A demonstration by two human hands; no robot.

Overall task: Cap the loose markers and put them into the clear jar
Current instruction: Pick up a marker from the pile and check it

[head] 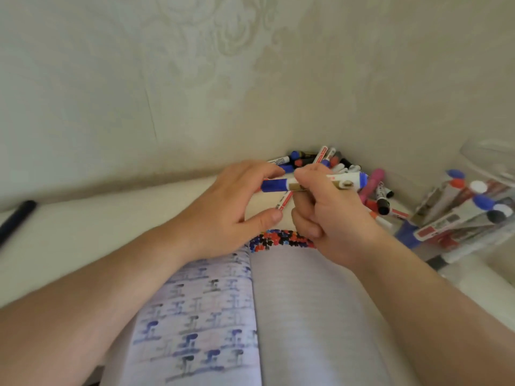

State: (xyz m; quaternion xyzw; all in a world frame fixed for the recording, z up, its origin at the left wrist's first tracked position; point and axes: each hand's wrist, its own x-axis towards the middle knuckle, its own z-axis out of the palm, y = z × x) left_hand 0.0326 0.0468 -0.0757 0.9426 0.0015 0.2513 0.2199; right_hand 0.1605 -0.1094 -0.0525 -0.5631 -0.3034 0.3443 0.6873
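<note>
Left hand (234, 201): centre of frame, fingers curled over the blue cap (274, 185) end of a marker, thumb lower, tip touching a thin red-and-white marker (285, 200) lying below.
Right hand (331, 213): just right of the left hand, fingers wrapped round the barrel of the blue marker (345, 181); a second, gold-ended marker (344, 185) held in the same grip.
Hands: close together, both gripping the same blue marker, held level above the desk.
Cap seating: cannot tell whether fully pushed on.
Loose pile (334, 162): behind the hands, in the corner by the wall; mixed blue, red, black and pink markers and caps, lying crossed over one another.
Jar (473, 215): right edge of frame, clear, tilted or on its side, mouth direction unclear; holds several markers with blue, red, white and black ends.
Notebook (306, 316): lower centre, open; left page covered in blue and black marks, right page ruled, top edge dotted red, blue and black.
Dark pen (16, 218): left edge, alone on the desk (83, 224), well apart from the hands.
Wall (195, 65): pale, embossed pattern, upper half of frame.
</note>
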